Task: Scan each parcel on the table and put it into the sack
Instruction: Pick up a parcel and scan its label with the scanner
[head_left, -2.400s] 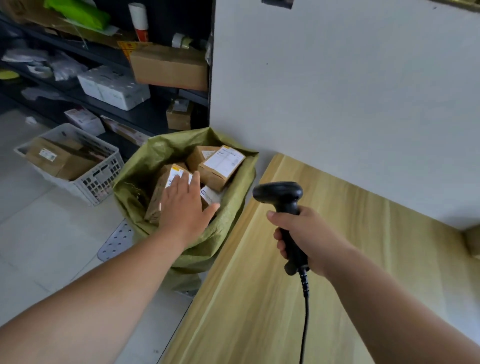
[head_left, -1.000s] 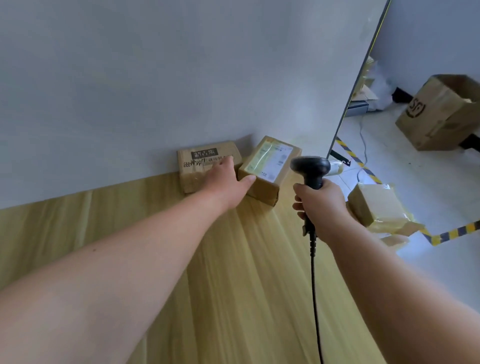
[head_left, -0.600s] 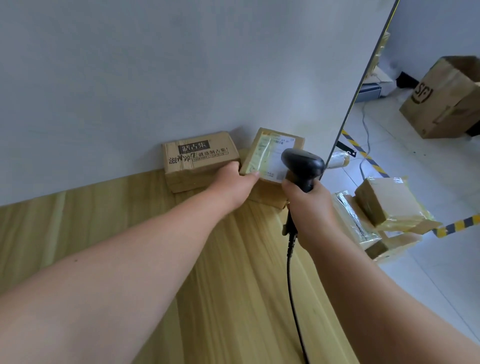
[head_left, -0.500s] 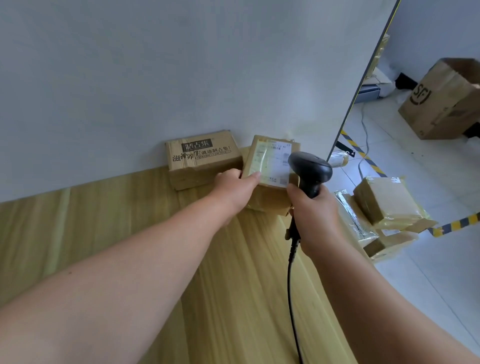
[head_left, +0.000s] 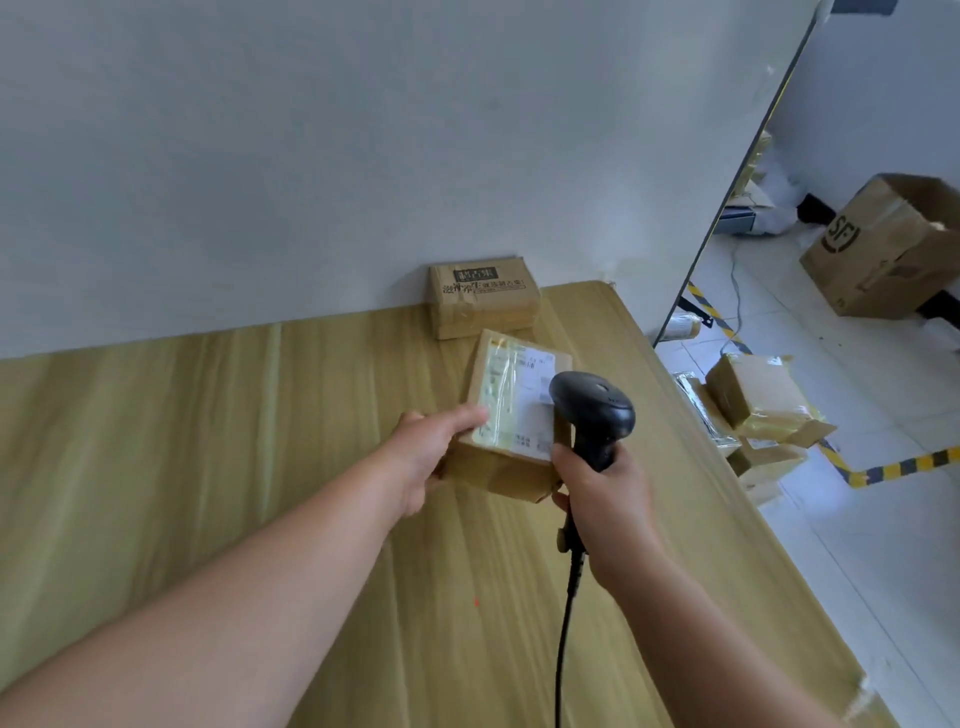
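My left hand (head_left: 428, 457) grips a small cardboard parcel (head_left: 511, 415) with a white label under clear tape, lifted above the wooden table (head_left: 260, 467) and tilted toward me. My right hand (head_left: 602, 499) holds a black corded barcode scanner (head_left: 592, 410) by its handle, its head just over the parcel's label. A second brown parcel (head_left: 483, 296) with black printed characters lies on the table against the white wall. The sack is out of view.
The table's right edge drops to a tiled floor. Taped parcels (head_left: 763, 405) lie on the floor beside it. A large cardboard box (head_left: 883, 249) stands farther back by yellow-black floor tape (head_left: 893, 467). A white wall closes off the far side.
My left hand moved from the sack to the table's far corner, took the labelled parcel and drew it toward me. The scanner in my right hand came over its label.
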